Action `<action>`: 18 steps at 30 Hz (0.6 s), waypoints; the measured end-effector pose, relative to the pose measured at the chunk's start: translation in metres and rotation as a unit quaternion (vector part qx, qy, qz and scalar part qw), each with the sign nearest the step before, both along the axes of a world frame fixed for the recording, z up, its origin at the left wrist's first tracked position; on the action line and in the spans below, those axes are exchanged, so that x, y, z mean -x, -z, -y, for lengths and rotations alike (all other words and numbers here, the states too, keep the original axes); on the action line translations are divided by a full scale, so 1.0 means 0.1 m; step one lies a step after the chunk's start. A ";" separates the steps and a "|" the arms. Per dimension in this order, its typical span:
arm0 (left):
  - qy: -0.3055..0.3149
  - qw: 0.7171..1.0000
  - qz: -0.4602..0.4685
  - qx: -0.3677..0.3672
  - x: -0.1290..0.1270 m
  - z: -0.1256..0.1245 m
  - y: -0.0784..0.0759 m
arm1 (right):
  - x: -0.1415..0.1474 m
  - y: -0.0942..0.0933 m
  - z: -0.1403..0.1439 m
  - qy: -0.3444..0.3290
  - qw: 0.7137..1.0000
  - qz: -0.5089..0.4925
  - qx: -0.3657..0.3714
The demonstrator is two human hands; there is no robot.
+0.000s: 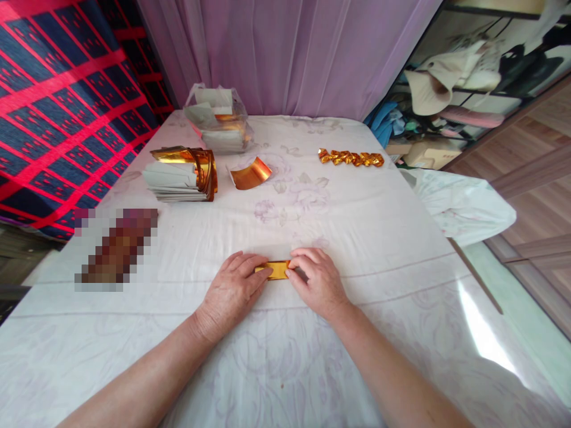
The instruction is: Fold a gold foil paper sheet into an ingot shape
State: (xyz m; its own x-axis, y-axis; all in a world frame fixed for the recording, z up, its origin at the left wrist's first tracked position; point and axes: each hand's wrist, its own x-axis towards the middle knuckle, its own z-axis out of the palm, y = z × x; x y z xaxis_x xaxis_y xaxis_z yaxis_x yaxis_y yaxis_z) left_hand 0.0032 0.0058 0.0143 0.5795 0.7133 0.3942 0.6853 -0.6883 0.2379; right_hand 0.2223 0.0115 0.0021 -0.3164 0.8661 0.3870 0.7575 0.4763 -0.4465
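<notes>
A narrow folded strip of gold foil paper [279, 270] lies on the patterned tablecloth in front of me. My left hand [238, 279] grips its left end, thumb on top and fingers behind it. At the right end, my right hand [316, 279] pinches the strip between thumb and fingertips. Further off, a single curved sheet of gold foil paper [252, 174] rests by itself. To its left stands a thick stack of foil-backed paper sheets [178, 178], white and gold. A row of folded gold foil pieces [351, 158] lies at the far right.
A clear plastic bag with more paper [218, 122] sits at the table's back left. A blurred-out reddish-brown object [118, 249] lies on the left. Beyond the right edge are a white plastic bag [468, 205] and shelves with caps [430, 89]. A purple curtain [289, 53] hangs behind.
</notes>
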 end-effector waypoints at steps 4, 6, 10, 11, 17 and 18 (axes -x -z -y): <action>0.014 1.000 -0.016 -0.014 -0.05 0.08 -0.01 | 0.01 -0.01 0.01 0.004 1.000 -0.002 0.005; 0.025 0.999 -0.018 -0.014 -0.08 0.12 -0.01 | 0.01 -0.01 0.01 0.003 1.000 -0.003 0.006; 0.030 0.999 -0.033 -0.008 -0.10 0.16 0.00 | 0.00 -0.02 0.00 0.000 1.000 -0.011 0.012; 0.029 0.999 -0.036 -0.005 -0.10 0.16 0.00 | -0.01 -0.01 0.00 -0.002 1.000 -0.013 0.013; 0.017 0.999 -0.038 0.009 -0.08 0.15 0.02 | -0.03 -0.02 0.00 -0.004 1.000 -0.015 -0.016; 0.015 0.999 -0.038 0.012 -0.08 0.15 0.02 | -0.03 -0.03 0.02 -0.002 1.000 -0.005 -0.020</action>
